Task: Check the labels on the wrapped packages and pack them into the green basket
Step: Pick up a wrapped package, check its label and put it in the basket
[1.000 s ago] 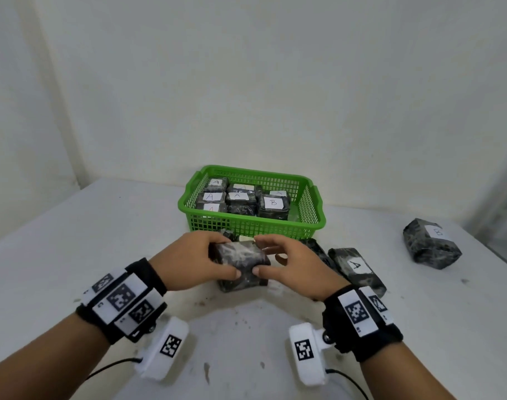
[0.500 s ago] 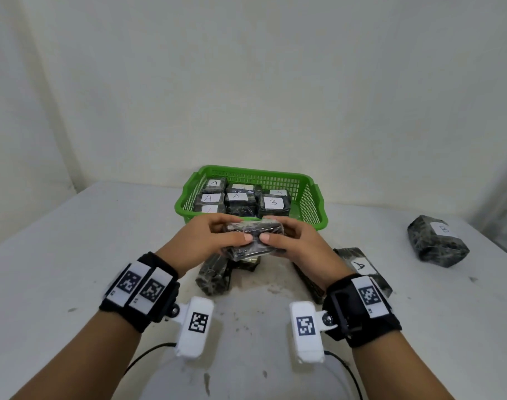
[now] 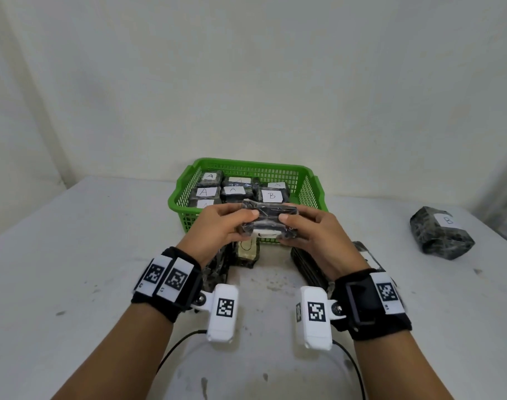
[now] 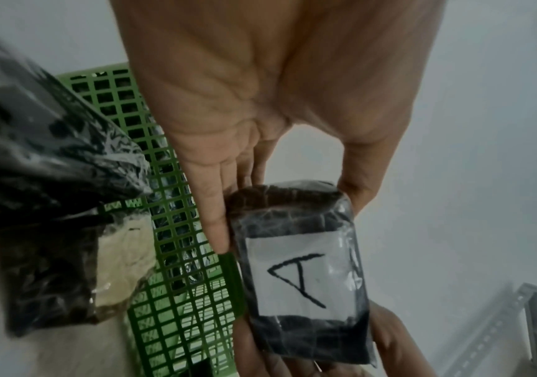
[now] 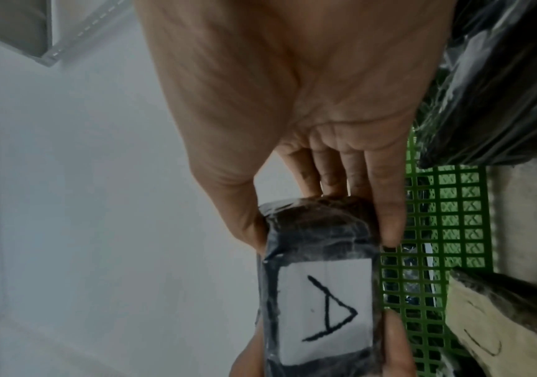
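A dark wrapped package (image 3: pixel 268 223) is held up in front of the green basket (image 3: pixel 177 197). My left hand (image 3: pixel 232 226) grips its left end and my right hand (image 3: pixel 304 226) grips its right end. Its white label faces down toward the wrists and reads A (image 4: pixel 296 278) (image 5: pixel 325 308). The basket holds several wrapped packages with A labels and one with a B label (image 3: pixel 272 195). More packages lie on the table below my hands, one with a yellowish label (image 3: pixel 248 249), one to the left (image 3: pixel 217 267) and one to the right (image 3: pixel 307 264).
Another wrapped package with a B label (image 3: pixel 439 236) sits apart at the far right of the white table (image 3: pixel 73 255). A wall stands close behind the basket. A metal frame (image 4: pixel 519 318) shows at the right side.
Both hands lifted the package off the table, raised it toward the basket and tilted it so the label faces down toward the wrists.
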